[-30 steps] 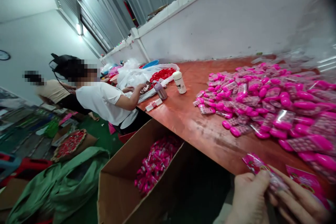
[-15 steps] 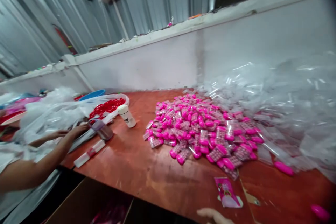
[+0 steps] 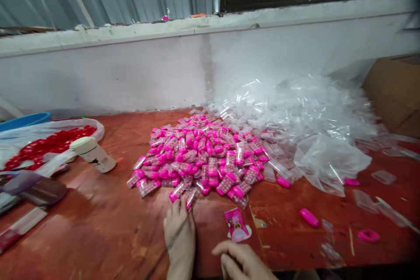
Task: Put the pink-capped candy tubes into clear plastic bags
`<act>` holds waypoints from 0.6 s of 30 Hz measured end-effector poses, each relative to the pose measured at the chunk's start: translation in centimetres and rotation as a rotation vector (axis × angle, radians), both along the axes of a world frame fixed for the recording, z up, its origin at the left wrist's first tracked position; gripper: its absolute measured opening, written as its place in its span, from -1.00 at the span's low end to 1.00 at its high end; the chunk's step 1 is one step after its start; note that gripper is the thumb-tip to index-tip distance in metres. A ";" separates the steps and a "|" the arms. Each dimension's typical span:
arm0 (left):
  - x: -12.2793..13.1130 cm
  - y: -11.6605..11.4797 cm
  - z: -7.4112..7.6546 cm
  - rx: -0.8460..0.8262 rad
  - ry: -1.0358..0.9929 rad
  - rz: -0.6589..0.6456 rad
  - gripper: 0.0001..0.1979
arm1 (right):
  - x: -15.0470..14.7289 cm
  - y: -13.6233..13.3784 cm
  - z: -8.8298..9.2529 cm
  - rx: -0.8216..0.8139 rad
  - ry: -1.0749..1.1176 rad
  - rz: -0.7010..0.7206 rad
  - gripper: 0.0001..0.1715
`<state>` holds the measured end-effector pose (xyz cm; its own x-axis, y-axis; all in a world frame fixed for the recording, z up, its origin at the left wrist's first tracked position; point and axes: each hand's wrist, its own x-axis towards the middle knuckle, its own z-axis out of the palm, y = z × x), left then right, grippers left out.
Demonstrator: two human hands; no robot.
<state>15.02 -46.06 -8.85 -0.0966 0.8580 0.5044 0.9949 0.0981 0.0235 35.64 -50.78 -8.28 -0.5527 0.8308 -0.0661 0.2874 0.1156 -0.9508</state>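
Hands: two; left hand (image 3: 180, 232) touching packet pile (image 3: 203, 157), apparently.

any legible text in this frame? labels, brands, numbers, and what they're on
None can be read.
White bottle: a dark mark on its side, too blurred to read.
Pink printed card near the right hand: a picture, any print too small to read.
Pink packets by the left hand: no text to make out.
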 end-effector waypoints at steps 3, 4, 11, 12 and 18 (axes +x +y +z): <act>-0.5 -2.4 -1.2 0.112 0.077 -0.272 -0.64 | 1.2 1.5 1.9 0.371 -0.052 -0.133 -0.61; -0.4 -3.4 -1.5 0.135 0.072 -0.350 -0.63 | 1.3 1.9 2.4 0.481 -0.093 -0.152 -0.59; 2.4 -9.9 -1.3 0.122 -0.120 -0.650 -0.32 | 1.6 0.6 4.5 0.404 -0.298 0.057 -0.49; 3.0 -10.2 -1.2 0.143 -0.177 -0.635 -0.32 | 2.1 0.2 4.6 0.326 -0.264 0.059 -0.46; 8.0 -7.6 -1.1 0.187 -0.253 -0.541 -0.44 | 7.1 0.8 3.7 -0.268 0.172 -0.229 -0.63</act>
<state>23.04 -53.65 -9.90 0.1909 0.7184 0.6689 0.8640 -0.4464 0.2329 42.71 -50.03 -4.57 -0.3765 0.8999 -0.2201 0.1106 -0.1922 -0.9751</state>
